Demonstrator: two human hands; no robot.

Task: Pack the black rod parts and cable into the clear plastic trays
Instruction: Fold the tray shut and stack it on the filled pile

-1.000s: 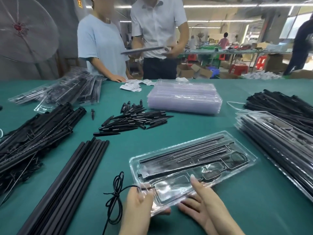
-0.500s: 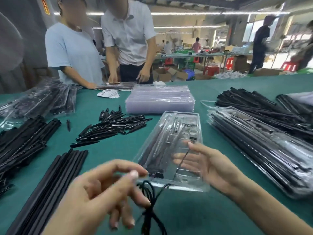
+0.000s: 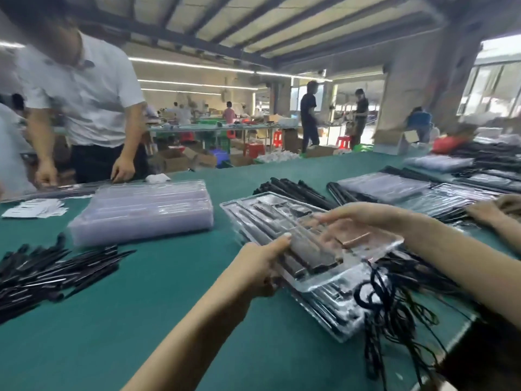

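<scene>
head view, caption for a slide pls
Both hands, left and right, hold a filled clear tray over a stack of packed trays on green table.

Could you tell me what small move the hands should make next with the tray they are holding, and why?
Probably lower the filled tray onto the stack of packed trays just beneath it. The left hand and right hand hold it by opposite edges above that stack, with black rod parts seated inside.
</scene>
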